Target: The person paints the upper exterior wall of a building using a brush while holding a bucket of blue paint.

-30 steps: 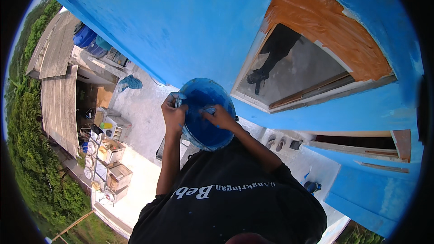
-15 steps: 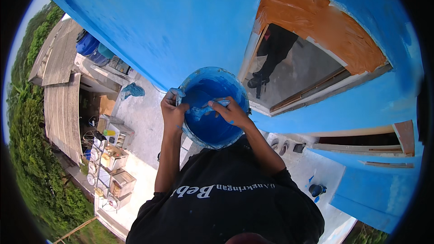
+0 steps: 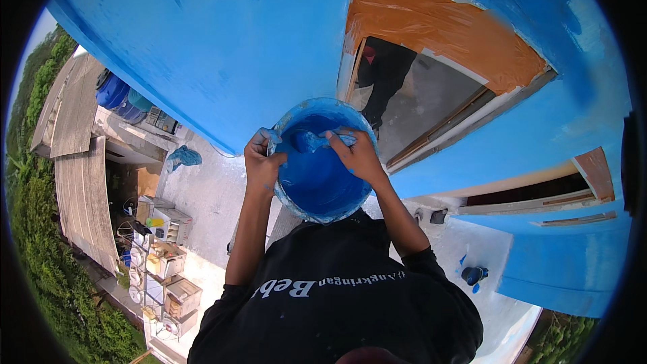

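Blue-smeared on the fingers: left hand (image 3: 261, 162), clamped over the near-left rim of the paint bucket (image 3: 322, 216), thumb outside, fingers curled over the lip. Holds the bucket at chest height, tipped with its mouth toward the camera. Right hand (image 3: 354, 155) closed over the far-right rim and reaching inward, fingers pinching a paint-soaked wad (image 3: 306, 140), rag or brush head, cannot tell which, pressed against the inner wall just above the pool of blue paint.

Judged as the loading step: working the wad in the paint, or squeezing off the excess against the wall. Not yet lifted clear.

Next move calls for a firm left-hand grip so the tilted bucket does not slop, and a slow lift of the wad over the bucket mouth to keep drips inside.

Just below the bucket, black shirt (image 3: 337, 296) with pale lettering. Beyond, freshly painted blue wall (image 3: 222, 61) filling the upper view. To the right, window (image 3: 431, 108) with orange-brown masking (image 3: 438, 34) above its pane. Far below, concrete yard (image 3: 209, 195), blue drums (image 3: 111, 91), metal racks (image 3: 165, 263), a small blue can (image 3: 472, 274) on a pale ledge.
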Demonstrator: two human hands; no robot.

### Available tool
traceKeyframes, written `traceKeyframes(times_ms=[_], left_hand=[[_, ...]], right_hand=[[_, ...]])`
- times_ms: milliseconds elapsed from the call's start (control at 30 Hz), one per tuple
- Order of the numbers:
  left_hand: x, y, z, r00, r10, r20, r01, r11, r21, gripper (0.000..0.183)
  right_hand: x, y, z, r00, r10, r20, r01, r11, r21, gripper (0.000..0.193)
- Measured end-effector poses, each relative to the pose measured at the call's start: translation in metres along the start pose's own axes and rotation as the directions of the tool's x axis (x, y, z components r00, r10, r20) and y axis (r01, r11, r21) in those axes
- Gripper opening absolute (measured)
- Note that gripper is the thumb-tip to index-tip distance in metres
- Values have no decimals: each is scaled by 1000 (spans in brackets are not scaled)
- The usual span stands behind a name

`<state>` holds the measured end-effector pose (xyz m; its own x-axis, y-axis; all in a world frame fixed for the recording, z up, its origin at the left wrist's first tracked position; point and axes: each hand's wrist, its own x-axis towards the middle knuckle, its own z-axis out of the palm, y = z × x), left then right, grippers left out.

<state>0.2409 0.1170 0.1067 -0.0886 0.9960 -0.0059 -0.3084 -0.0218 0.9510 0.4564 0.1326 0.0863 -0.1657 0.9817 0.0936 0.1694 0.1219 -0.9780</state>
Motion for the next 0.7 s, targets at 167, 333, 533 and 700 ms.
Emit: traceKeyframes(times_ms=[167, 333, 533, 700], left_hand=[[-2, 6, 15, 997, -9, 76, 15, 997, -78, 33], [6, 12, 27, 984, -24, 178, 32, 999, -43, 31], [13, 47, 58, 974, -46, 221, 78, 987, -141, 29], [36, 71, 90, 930, -142, 340, 229, 945, -233, 30]], right_hand=[[-8, -6, -4, 965, -264, 9, 203, 719, -664, 26], [-18, -4, -8, 980, -199, 1, 138, 675, -725, 28], [-25, -73, -64, 955, -291, -50, 222, 819, -529, 30], [-52, -161, -139, 972, -221, -78, 171, 895, -411, 35]])
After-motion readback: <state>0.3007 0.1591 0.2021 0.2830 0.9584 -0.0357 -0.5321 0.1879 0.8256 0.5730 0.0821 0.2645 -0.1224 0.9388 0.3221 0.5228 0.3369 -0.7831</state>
